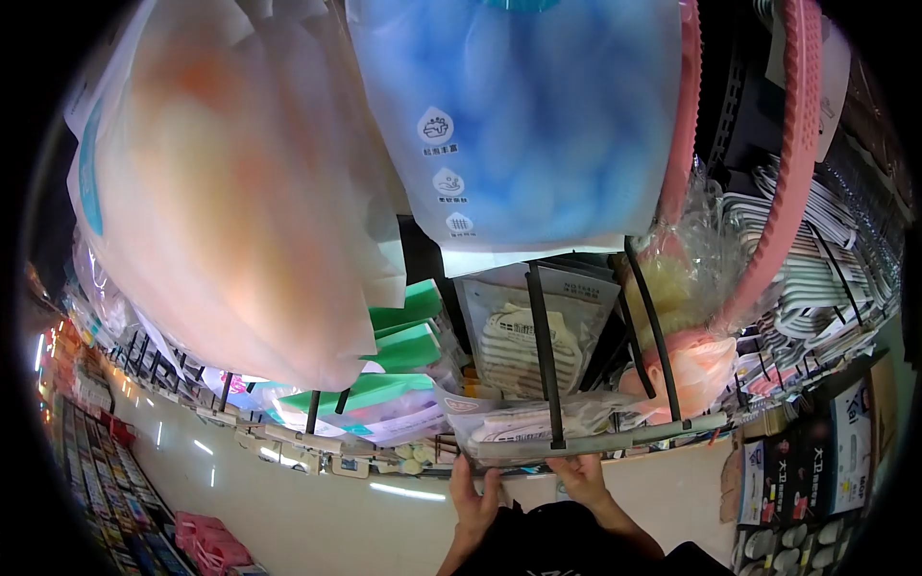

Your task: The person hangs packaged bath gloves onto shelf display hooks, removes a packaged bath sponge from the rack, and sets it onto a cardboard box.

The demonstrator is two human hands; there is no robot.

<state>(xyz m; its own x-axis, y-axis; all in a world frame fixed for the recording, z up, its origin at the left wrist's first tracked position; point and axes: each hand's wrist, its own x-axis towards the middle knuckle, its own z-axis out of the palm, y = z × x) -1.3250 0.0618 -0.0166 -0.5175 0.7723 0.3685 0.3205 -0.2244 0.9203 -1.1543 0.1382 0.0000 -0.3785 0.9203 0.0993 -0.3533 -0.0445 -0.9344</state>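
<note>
My left hand (473, 501) is at the bottom centre, thumb and fingers curled up toward the lower edge of a hanging clear packet (523, 420). My right hand (584, 482) is on the other side, its fingers bent at the same height below the price rail (624, 442). Both hands look closed at the rack's edge, but the rail and packets hide what lies between the fingers. Behind the front packet hangs another clear packet (528, 346) with a striped, pale item inside. Green-topped packs (403, 346) hang to the left.
Large bags, one peach (221, 211) and one blue (538, 115), hang close overhead. Black hooks (543, 355) stick out toward me. A pink handle (795, 144) curves down at right, beside stacked white hangers (816, 259). Dark boxes (802, 470) stand lower right; pale floor (355, 518) lies below.
</note>
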